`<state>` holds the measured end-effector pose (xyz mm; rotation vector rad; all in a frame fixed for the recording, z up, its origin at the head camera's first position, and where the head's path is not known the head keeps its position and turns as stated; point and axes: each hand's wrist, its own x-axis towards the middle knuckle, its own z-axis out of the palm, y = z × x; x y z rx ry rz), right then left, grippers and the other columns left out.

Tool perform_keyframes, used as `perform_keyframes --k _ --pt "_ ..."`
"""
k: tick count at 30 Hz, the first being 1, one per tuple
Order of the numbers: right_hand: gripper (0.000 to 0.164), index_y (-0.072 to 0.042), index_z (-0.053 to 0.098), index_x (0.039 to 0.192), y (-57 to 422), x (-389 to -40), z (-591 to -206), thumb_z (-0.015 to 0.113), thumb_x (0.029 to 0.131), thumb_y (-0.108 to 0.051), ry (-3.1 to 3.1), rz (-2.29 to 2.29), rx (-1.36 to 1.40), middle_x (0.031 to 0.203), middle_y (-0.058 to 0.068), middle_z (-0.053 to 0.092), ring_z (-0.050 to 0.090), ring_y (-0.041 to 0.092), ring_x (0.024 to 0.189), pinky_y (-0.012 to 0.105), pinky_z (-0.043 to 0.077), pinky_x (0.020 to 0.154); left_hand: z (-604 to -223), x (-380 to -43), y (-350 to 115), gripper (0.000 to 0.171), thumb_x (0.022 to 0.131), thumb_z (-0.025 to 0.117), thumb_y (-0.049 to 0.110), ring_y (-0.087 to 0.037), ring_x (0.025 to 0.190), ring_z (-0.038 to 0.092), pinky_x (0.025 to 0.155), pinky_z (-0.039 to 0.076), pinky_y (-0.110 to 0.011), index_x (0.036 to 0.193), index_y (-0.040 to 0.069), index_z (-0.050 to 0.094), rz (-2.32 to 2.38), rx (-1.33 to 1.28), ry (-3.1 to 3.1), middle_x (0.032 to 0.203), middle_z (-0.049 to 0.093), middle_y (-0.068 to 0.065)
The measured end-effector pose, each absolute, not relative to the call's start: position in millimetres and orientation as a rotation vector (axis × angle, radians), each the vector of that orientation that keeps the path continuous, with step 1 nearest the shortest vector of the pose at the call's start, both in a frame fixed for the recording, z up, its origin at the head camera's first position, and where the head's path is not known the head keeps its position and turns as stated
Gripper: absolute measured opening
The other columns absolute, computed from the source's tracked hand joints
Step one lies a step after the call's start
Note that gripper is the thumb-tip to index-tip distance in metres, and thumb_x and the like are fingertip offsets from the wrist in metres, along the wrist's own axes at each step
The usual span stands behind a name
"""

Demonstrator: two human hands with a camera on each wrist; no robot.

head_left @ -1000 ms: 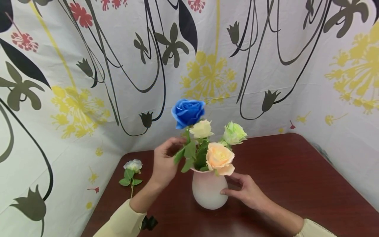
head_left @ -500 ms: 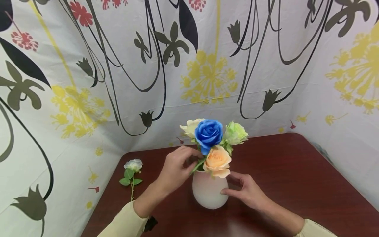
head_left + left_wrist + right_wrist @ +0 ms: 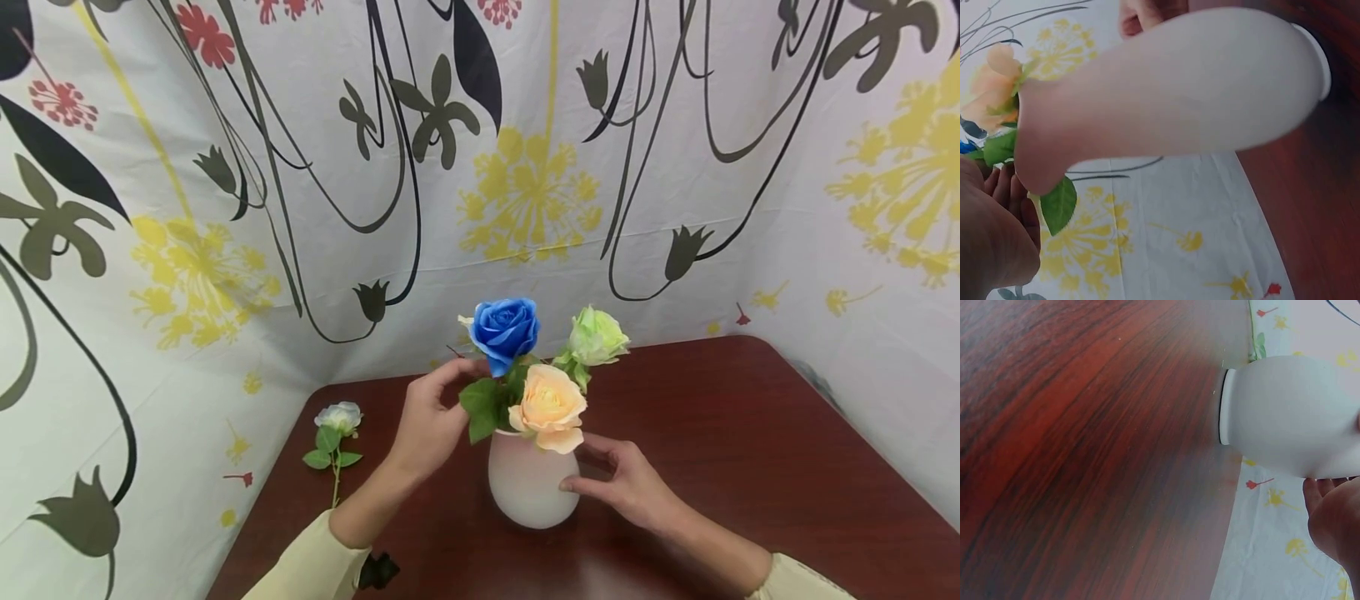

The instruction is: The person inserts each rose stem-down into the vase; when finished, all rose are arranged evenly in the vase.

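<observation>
A white vase (image 3: 532,487) with a pinkish neck stands upright on the table. My left hand (image 3: 429,425) holds a blue rose (image 3: 505,327) by its stem, close above the rim; leaves hide the fingertips. In front leans a peach rose (image 3: 552,402), and a pale green rose (image 3: 597,336) rises at the right. Only a sliver of a cream rose (image 3: 465,322) shows behind the blue bloom. My right hand (image 3: 626,487) grips the vase's right side, thumb in front and fingers behind. The left wrist view shows a green leaf (image 3: 1059,206) hanging over the rim.
On the dark red-brown table (image 3: 720,467), a white rose (image 3: 339,418) with a leafy stem lies at the left. A small black object (image 3: 378,572) sits beside the left sleeve. Patterned cloth (image 3: 480,192) hangs behind the table.
The blue rose came down and right with my left hand, crossing in front of the cream rose, then shifted back left. The peach rose moved slightly left. My right hand stayed on the vase.
</observation>
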<state>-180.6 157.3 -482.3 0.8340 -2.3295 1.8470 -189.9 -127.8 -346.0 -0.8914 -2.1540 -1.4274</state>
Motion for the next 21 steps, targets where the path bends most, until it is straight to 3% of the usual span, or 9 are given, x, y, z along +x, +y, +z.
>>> perform_keyframes --k 7,15,21 --pt "0.061 -0.004 0.064 0.145 157.8 -180.6 -482.8 0.089 0.09 -0.018 -2.342 1.844 0.824 0.136 0.006 0.071 0.068 0.015 0.123 0.052 0.055 0.103 -342.7 -190.5 -115.7 0.015 0.098 0.08 0.013 -0.015 0.101 0.073 0.091 0.061 -0.035 0.113 0.012 0.079 -1.536 -0.831 -2.216 0.105 0.078 0.004" --pt "0.061 -0.004 0.065 0.144 157.1 -180.0 -482.9 0.089 0.09 -0.016 -2.321 1.85 0.842 0.134 0.006 0.072 0.069 0.016 0.122 0.056 0.054 0.102 -343.2 -191.6 -113.4 0.014 0.092 0.078 -0.005 -0.015 0.089 0.073 0.079 0.064 -0.03 0.101 0.005 0.08 -1.459 -0.821 -2.249 0.095 0.078 -0.001" --pt "0.059 -0.003 0.065 0.142 155.8 -179.8 -482.5 0.089 0.089 -0.014 -2.302 1.851 0.849 0.132 0.005 0.073 0.069 0.016 0.121 0.054 0.055 0.102 -342.3 -191.3 -117.1 0.013 0.091 0.08 -0.003 -0.016 0.091 0.072 0.081 0.063 -0.031 0.101 0.006 0.082 -1.347 -0.87 -2.304 0.097 0.079 -0.002"
